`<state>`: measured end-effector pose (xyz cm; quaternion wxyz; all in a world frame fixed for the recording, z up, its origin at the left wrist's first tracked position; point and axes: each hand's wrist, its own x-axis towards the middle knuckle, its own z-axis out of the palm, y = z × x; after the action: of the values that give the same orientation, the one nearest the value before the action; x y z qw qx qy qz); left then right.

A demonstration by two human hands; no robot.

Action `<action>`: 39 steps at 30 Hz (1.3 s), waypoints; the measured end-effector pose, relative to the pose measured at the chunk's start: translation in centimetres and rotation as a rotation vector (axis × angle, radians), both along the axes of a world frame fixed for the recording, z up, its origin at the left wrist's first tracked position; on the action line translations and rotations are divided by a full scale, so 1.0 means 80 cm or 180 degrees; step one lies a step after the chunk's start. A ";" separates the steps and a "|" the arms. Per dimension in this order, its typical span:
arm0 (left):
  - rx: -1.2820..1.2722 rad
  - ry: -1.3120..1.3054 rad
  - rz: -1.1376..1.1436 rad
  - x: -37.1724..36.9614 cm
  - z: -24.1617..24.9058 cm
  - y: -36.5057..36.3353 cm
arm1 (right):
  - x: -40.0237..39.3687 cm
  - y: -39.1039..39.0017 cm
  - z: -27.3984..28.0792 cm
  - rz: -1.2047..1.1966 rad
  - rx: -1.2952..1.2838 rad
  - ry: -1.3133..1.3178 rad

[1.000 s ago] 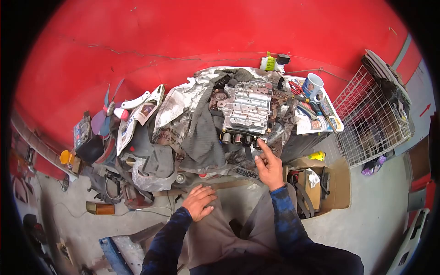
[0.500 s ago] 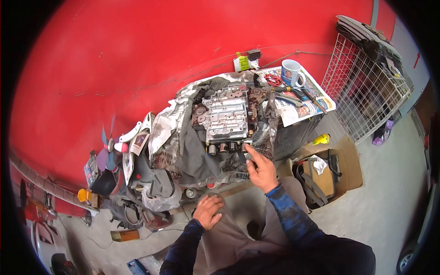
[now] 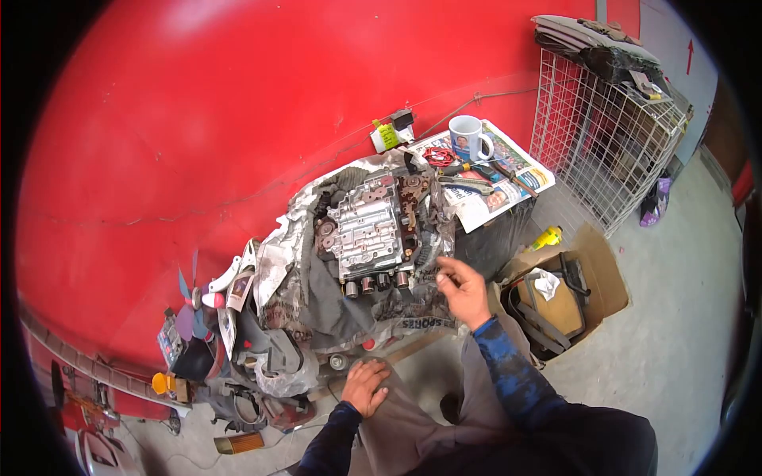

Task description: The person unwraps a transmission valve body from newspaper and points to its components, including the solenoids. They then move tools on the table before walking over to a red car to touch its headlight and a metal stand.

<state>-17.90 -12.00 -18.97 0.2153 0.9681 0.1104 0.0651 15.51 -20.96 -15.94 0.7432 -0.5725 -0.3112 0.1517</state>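
A silvery metal valve body (image 3: 369, 226) lies on grey cloth and plastic sheeting, with several cylindrical solenoids (image 3: 367, 284) along its near edge. My right hand (image 3: 464, 292) hovers to the right of the solenoids, apart from them. Its index finger and thumb are spread, the other fingers are partly curled, and I see nothing held. My left hand (image 3: 366, 387) rests flat on my knee, fingers stretched out and holding nothing. The dark grey cloth (image 3: 321, 297) hangs down left of the valve body.
Behind on the right, a newspaper (image 3: 516, 198) carries a mug (image 3: 468, 139), red wire (image 3: 440, 156) and several hand tools. A cardboard box (image 3: 599, 278) with parts stands on the floor to the right, near a wire cage (image 3: 603, 135). A small fan (image 3: 190, 297) and clutter crowd the left.
My right hand has drawn back from the solenoids at the valve body's near right corner, moving right. My left hand stays on my knee. The camera view has shifted to the right.
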 end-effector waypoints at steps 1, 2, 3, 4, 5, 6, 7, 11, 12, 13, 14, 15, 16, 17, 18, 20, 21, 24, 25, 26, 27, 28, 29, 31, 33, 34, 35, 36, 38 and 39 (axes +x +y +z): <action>-0.0014 0.0013 0.0001 0.000 0.002 0.000 | 0.012 0.001 0.014 -0.0125 0.0113 -0.0001; -0.0034 0.0028 0.0002 0.000 0.003 0.000 | 0.026 -0.005 0.028 -0.0140 0.0086 -0.0297; -0.0040 0.0014 0.0003 0.000 0.002 0.000 | 0.032 -0.007 0.055 -0.0138 0.0080 -0.0312; -0.0054 0.0041 -0.0004 0.001 0.002 0.001 | 0.035 -0.005 0.081 -0.0071 0.0094 -0.0674; -0.0067 0.0067 -0.0021 0.002 0.001 0.002 | 0.039 0.001 0.098 -0.0012 0.0107 -0.1037; -0.0071 0.0048 -0.0041 0.004 0.002 0.003 | 0.043 0.012 0.108 0.0016 0.0135 -0.1251; -0.0070 0.0046 -0.0039 0.006 0.002 0.002 | 0.046 0.023 0.120 0.0051 0.0165 -0.1471; -0.0129 -0.0002 0.0020 0.006 0.004 -0.002 | 0.084 0.061 0.126 -0.0368 -0.1005 -0.2385; -0.0128 -0.0038 0.0057 0.004 0.005 -0.001 | 0.092 0.061 0.128 -0.0460 -0.1324 -0.2443; -0.0107 -0.0063 0.0050 0.001 0.006 -0.002 | 0.103 0.062 0.120 -0.0635 -0.1427 -0.2559; -0.0099 -0.0079 0.0045 -0.003 0.006 -0.004 | 0.113 0.059 0.110 -0.0611 -0.1634 -0.2585; -0.0125 -0.0100 0.0085 -0.005 0.006 -0.004 | 0.119 0.056 0.104 -0.0594 -0.1852 -0.2605; -0.0114 -0.0111 0.0100 -0.006 0.006 -0.003 | 0.122 0.052 0.097 -0.0609 -0.2027 -0.2751; -0.0105 -0.0118 0.0096 -0.007 0.006 -0.002 | 0.122 0.052 0.087 -0.0596 -0.2054 -0.2764; -0.0104 -0.0143 0.0094 -0.006 0.009 -0.002 | 0.118 0.048 0.086 -0.0708 -0.2026 -0.2849; -0.0115 -0.0173 0.0060 -0.007 0.005 -0.001 | 0.114 0.043 0.090 -0.0879 -0.2268 -0.2938; -0.0092 -0.0203 0.0065 -0.007 0.005 0.000 | 0.116 0.043 0.088 -0.0891 -0.2267 -0.2956; 0.0003 -0.0252 0.0073 -0.011 0.001 0.001 | 0.116 0.046 0.089 -0.0886 -0.2711 -0.3161; -0.0012 -0.0280 0.0156 -0.012 0.003 -0.001 | 0.115 0.043 0.095 -0.0820 -0.2681 -0.3225; -0.0028 -0.0274 0.0122 -0.013 0.005 -0.001 | 0.115 0.037 0.102 -0.0800 -0.2565 -0.3147; -0.0035 -0.0271 0.0102 -0.015 0.008 0.000 | 0.111 0.033 0.112 -0.0769 -0.2435 -0.3072; -0.0050 -0.0302 0.0104 -0.017 0.011 0.000 | 0.101 0.026 0.125 -0.0898 -0.2060 -0.3038; -0.0062 -0.0326 0.0234 -0.020 0.011 -0.001 | 0.086 0.013 0.133 -0.1004 -0.1694 -0.2980; -0.0121 -0.0327 0.0172 -0.028 0.008 -0.001 | 0.061 -0.014 0.127 -0.1082 -0.1424 -0.3184; -0.0122 -0.0342 0.0230 -0.036 0.006 -0.004 | 0.026 -0.048 0.104 -0.0824 -0.1489 -0.3020; -0.0106 -0.0377 0.0249 -0.038 0.005 -0.005 | 0.011 -0.068 0.083 -0.0676 -0.1731 -0.3060; -0.0088 -0.0410 0.0248 -0.039 0.005 -0.004 | -0.004 -0.089 0.056 -0.0547 -0.1979 -0.3089; -0.0097 -0.0425 0.0238 -0.040 0.006 -0.005 | -0.020 -0.115 0.020 -0.0337 -0.2553 -0.3023; -0.0206 -0.0435 0.0393 -0.046 0.011 -0.008 | -0.039 -0.160 -0.028 -0.0137 -0.3151 -0.2938; -0.0218 -0.0445 0.0382 -0.047 0.010 -0.008 | -0.045 -0.175 -0.034 -0.0010 -0.3135 -0.2681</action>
<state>-21.69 -12.65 -18.19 0.2512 0.9449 0.1550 0.1414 11.91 -34.95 -18.69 0.2080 -0.8574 -0.4693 0.0381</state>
